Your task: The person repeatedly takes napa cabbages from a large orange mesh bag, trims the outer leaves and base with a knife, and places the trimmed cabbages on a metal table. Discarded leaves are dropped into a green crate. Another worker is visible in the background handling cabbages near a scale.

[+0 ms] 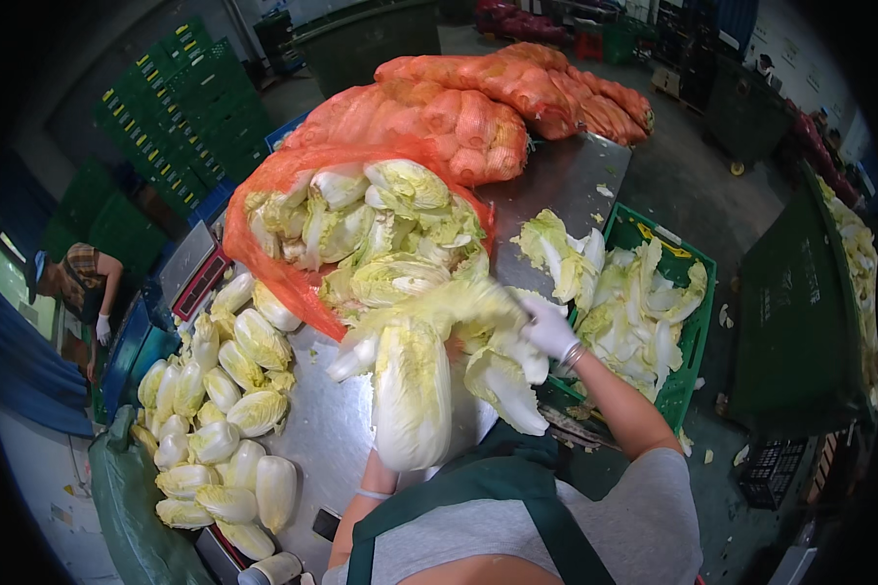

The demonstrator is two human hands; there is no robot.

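A large napa cabbage (413, 400) is propped before me with its white base toward me. My left wrist (380, 476) runs up beneath its base; the fingers are hidden behind it, and the hand appears to hold it. To its right, my white-gloved right hand (548, 330) is closed on loose cabbage leaves (502, 375), some of them smeared by motion. Beyond lies an opened orange mesh sack (254, 210) full of untrimmed cabbages (405, 278). At my right a green crate (695, 336) contains stripped leaves (644, 307).
Trimmed cabbages (229, 409) are heaped on the left of the metal table (327, 409). Filled orange sacks (439, 127) lie at the back. A green bin (790, 312) stands at right. Another person (83, 283) is at far left, near stacked green crates (180, 112).
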